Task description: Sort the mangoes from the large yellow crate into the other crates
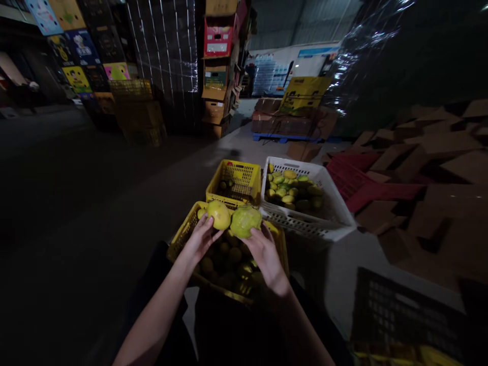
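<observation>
Head view. We see the left hand (201,238) with its fingers wrapped under and around a yellow fruit (219,214), and the right hand (267,256) with its fingers clasping a green fruit (245,220) from below; the two fruits are held side by side, just touching or nearly so, above the far edge of the near yellow crate (182,235). That crate sits on the floor directly ahead of the person and is filled with darker piled fruit (229,254). Its far rim meets a second yellow crate (244,175), which is almost bare inside. Just right of both stands a white crate (335,208) holding a layer of green and yellow fruit (290,190); its left wall lies close to the yellow crates' right edges, so little room is left between them. Further right we note red crates (354,178) and flattened cardboard (438,168), and at lower right a black crate (404,310) — this side is crowded. To the left the concrete floor (95,193) lies open and dark — the widest free room near the hands.
</observation>
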`<state>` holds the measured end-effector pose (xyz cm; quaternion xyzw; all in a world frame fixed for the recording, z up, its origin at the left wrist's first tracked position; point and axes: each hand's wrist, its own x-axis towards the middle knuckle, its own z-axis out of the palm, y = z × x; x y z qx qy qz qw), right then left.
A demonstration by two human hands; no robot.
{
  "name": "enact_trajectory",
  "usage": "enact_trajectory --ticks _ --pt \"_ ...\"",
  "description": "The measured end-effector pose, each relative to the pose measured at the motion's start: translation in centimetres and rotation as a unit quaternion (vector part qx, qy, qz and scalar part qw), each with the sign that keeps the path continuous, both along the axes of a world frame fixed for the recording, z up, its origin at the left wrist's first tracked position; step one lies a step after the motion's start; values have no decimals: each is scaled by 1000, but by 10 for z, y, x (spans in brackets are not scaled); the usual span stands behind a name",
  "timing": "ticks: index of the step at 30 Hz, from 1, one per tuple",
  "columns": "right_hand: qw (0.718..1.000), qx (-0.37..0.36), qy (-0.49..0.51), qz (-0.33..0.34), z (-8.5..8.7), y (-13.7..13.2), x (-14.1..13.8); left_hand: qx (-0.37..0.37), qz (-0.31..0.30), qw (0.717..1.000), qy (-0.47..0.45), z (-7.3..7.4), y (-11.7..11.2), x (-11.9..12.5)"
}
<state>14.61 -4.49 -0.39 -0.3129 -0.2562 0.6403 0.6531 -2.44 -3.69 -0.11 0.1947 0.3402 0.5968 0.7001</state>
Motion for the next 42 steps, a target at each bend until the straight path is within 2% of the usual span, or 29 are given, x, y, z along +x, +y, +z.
enact_trajectory --ticks 3,7,14,18,21,24,29,32,35,42 --pt "999 -8 26 36 0 3 3 -31 24 999 -16 2 1 -1" --pt "997 -21 43 64 -4 6 4 -31 6 998 -50 3 2 -1" --pt "994 -18 95 54 -7 14 3 -47 -25 995 -80 7 5 0" --pt "993 -46 85 73 -6 12 1 -67 -43 995 -52 10 3 1" --pt "991 -59 83 82 -7 6 -1 -79 -61 995 5 12 0 3" --pt "990 -68 79 91 -6 0 -3 -80 -55 994 56 13 -4 6" --pt "985 -134 82 66 0 -1 -5 -91 -72 993 27 14 -1 6" --pt "976 -185 105 40 1 2 -5 -107 -40 993 3 13 3 6" --pt "972 -196 115 54 -1 6 -5 -116 -19 993 -18 11 5 7" --pt "964 -229 121 63 -8 10 -4 -140 -48 989 -22 6 10 10"
